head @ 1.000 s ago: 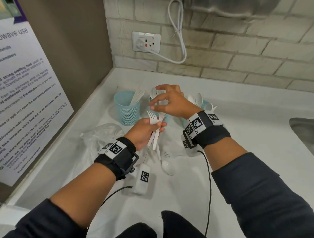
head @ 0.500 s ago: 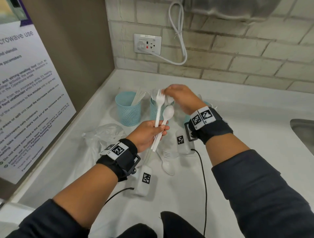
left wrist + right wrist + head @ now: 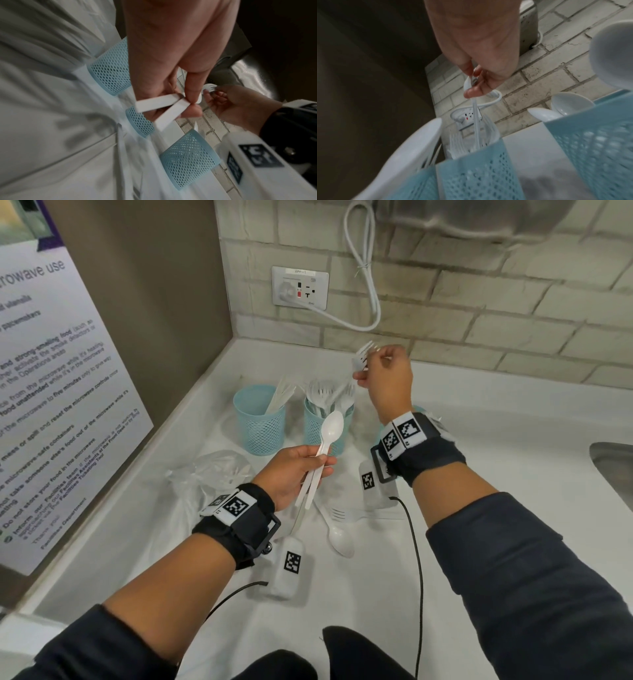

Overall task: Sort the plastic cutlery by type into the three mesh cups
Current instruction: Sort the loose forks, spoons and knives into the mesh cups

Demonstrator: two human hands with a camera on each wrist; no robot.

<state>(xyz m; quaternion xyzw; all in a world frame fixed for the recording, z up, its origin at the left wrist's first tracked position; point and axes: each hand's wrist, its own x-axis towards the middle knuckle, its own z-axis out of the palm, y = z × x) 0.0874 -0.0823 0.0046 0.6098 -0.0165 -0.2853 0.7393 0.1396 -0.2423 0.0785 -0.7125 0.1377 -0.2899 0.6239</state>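
My left hand [image 3: 320, 464] grips a white plastic spoon [image 3: 331, 426] by its handle, bowl up, together with a second white handle [image 3: 169, 115] whose head is hidden. My right hand [image 3: 364, 371] pinches a white fork [image 3: 363, 355] by its head, raised above the middle mesh cup [image 3: 325, 429], which is full of forks. In the right wrist view the fork's handle [image 3: 475, 115] hangs down into that cup [image 3: 476, 170]. The left mesh cup [image 3: 258, 419] holds knives. The right cup [image 3: 599, 135], holding spoons, is mostly hidden behind my right wrist in the head view.
A loose spoon [image 3: 339, 537] and fork [image 3: 346, 513] lie on the white counter [image 3: 496, 412] below my left hand. A crumpled plastic bag [image 3: 212, 470] sits left. A sink [image 3: 613, 470] is at the right edge. A socket [image 3: 299, 285] is on the brick wall.
My right hand has taken the fork out of my left hand and lifted it up and back above the middle cup. My left hand keeps the spoon.
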